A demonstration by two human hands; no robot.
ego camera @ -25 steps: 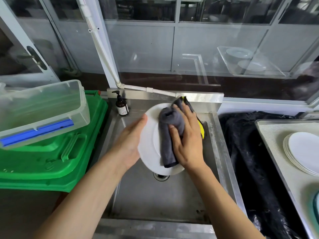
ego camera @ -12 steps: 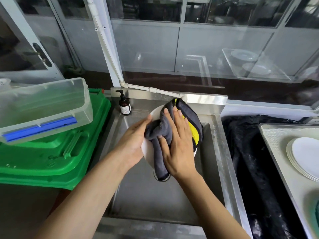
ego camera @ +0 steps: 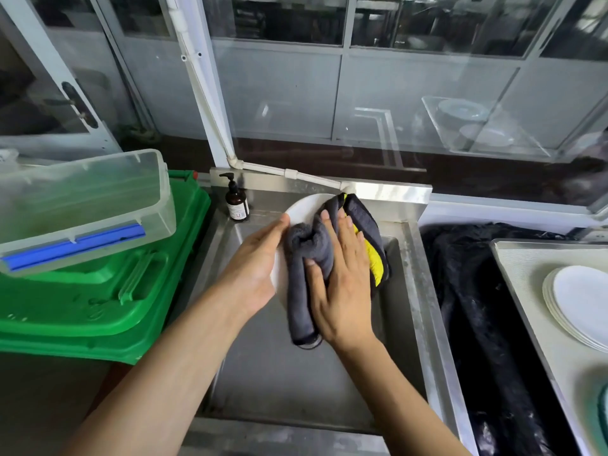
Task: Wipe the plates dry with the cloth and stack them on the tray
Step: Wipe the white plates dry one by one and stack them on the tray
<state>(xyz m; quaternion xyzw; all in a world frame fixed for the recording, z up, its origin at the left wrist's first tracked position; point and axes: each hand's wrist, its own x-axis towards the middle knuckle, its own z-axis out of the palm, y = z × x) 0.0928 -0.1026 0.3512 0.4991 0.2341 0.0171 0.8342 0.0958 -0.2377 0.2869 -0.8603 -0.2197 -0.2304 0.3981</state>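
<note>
White plate (ego camera: 304, 209) is held tilted over the steel sink (ego camera: 408, 291), above the drain, mostly covered by the cloth. Plate's left rim is cupped by the left hand (ego camera: 255, 264): fingers are kept together, thumb is laid along the front edge; what the fingers do behind the plate cannot be told

Grey cloth (ego camera: 307, 258) with a yellow inner face is pressed flat onto the plate face by the right hand (ego camera: 342, 281); fingers are straight and slightly spread, thumb is tucked against a bunched fold. One grey end is left hanging below the plate, down to the drain

Stack of white plates (ego camera: 579, 304) is seen on the pale tray (ego camera: 526, 258) at far right, well apart from the sink. Black plastic sheeting (ego camera: 477, 307) is laid between sink and tray

Brown pump bottle (ego camera: 236, 202) is stood on the sink's back-left corner. Clear plastic bin (ego camera: 82, 205) with a blue clip is rested tilted on green crates (ego camera: 98, 307) left of the sink
</note>
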